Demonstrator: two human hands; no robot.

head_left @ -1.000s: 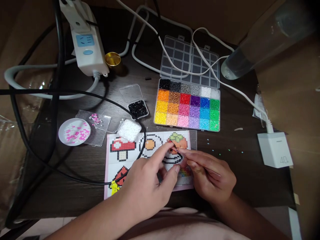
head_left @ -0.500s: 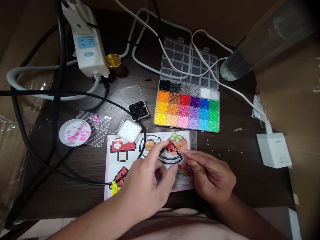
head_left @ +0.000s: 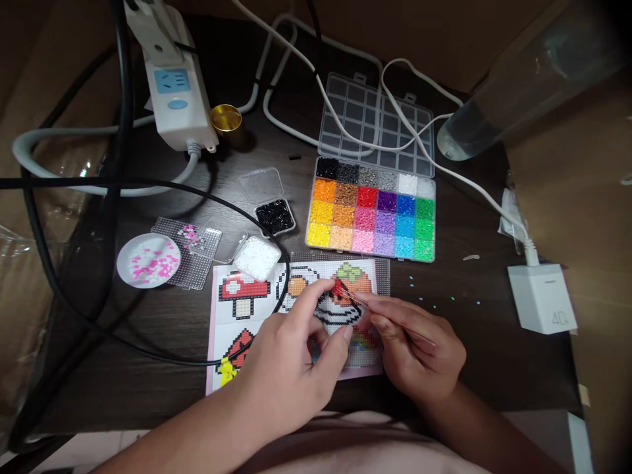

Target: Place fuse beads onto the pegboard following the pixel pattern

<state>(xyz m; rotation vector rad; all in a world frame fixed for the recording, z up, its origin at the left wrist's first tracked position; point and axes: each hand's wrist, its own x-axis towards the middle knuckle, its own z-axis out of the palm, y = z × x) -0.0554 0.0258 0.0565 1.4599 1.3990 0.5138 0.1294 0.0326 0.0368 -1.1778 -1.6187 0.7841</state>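
Note:
My left hand [head_left: 296, 368] rests over a printed pattern sheet [head_left: 266, 313], thumb and index finger apart. Its index fingertip is beside a small cluster of red beads [head_left: 338, 287] on a clear pegboard [head_left: 383, 276] laid over the sheet. Black beads form a curved outline on the board below the red ones. From the right, my right hand [head_left: 419, 349] pinches slim tweezers [head_left: 356, 299], their tips at the red beads. Whether a bead sits between the tips is too small to tell. My left hand hides part of the sheet.
Behind the sheet lie a lidded bead case [head_left: 365, 99] and small boxes of black beads [head_left: 274, 216] and white beads [head_left: 257, 258]. A white dish [head_left: 123, 263] stands left. A black cable [head_left: 207, 197] crosses the sheet. A white charger [head_left: 540, 299] is right; loose beads [head_left: 434, 307] lie nearby.
The whole view has shifted very slightly. The tweezer tips have moved a little among the red beads; both hands stay nearly in place.

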